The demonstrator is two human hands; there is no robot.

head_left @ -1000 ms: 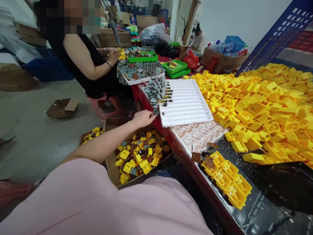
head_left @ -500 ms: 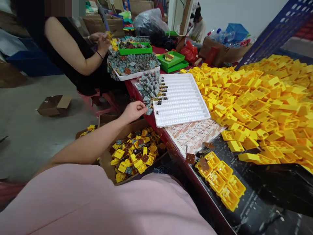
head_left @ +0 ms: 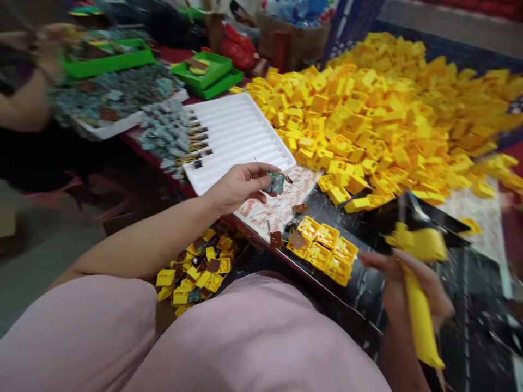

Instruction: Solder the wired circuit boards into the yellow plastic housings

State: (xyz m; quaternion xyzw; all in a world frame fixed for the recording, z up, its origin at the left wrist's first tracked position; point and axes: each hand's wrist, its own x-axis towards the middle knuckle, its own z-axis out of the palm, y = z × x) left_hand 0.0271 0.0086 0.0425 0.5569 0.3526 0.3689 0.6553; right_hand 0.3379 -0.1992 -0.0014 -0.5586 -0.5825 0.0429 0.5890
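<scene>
My left hand (head_left: 245,185) is closed around a small green-grey circuit board (head_left: 276,183) with short wires, over the near end of the white ribbed tray (head_left: 249,130). On the tray's left side lie several similar boards (head_left: 163,130), their black-tipped wires resting on the ribs. My right hand (head_left: 412,288) grips a yellow-handled tool (head_left: 420,316); motion blur hides its exact kind. To the left of that hand, a block of open yellow plastic housings (head_left: 327,247) sits on the black table surface (head_left: 363,288). A brown board (head_left: 297,239) rests on one of them.
A big heap of yellow housings (head_left: 368,120) covers the table's far right. Green trays (head_left: 204,73) stand at the back. Below the table edge, a box holds loose yellow parts (head_left: 200,272). A co-worker's arm (head_left: 28,103) shows at far left.
My left hand has moved right from the tray's left edge, carrying a circuit board. My right hand has come into view with the yellow-handled tool. The view has turned right.
</scene>
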